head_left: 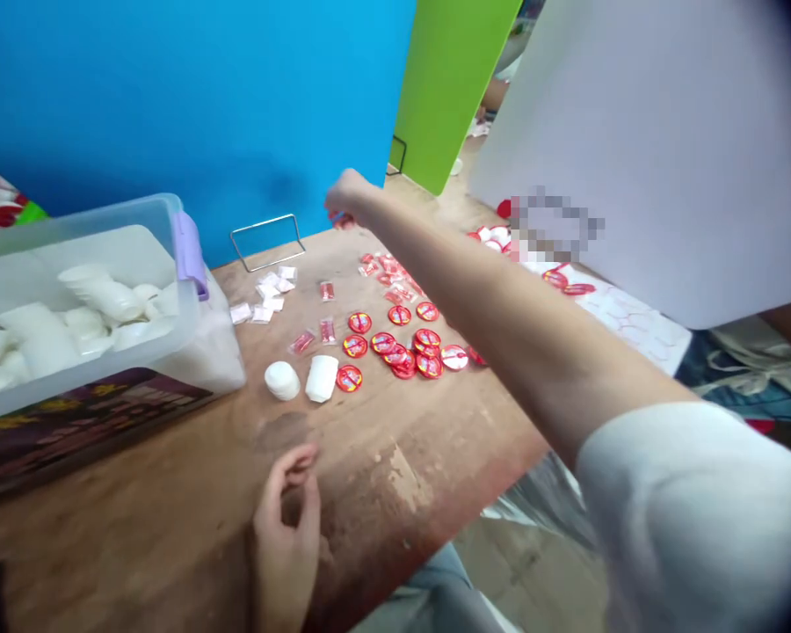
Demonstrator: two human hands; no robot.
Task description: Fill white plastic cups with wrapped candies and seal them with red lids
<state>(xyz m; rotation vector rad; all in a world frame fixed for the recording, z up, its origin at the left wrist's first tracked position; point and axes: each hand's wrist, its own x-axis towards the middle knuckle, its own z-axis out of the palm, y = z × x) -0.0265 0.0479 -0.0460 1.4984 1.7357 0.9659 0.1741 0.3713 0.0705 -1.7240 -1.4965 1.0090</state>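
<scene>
My right hand [346, 199] reaches far across the brown wooden table [382, 475] and is closed on something small and red that I cannot name. My left hand [287, 527] rests near the table's front edge, fingers loosely curled, with nothing in it. Ahead of it two small white cups [303, 380] lie on their sides. Several round red lids [402, 347] are scattered to their right. Small red sachets [388, 272] and white sachets [267, 294] lie farther back.
A clear plastic bin [105, 290] with a purple latch holds several white cups at the left. Blue [191, 97], green [452, 79] and white [659, 132] divider boards stand behind the table. A wire stand [267, 242] sits by the blue board. Another person's arm shows at far right.
</scene>
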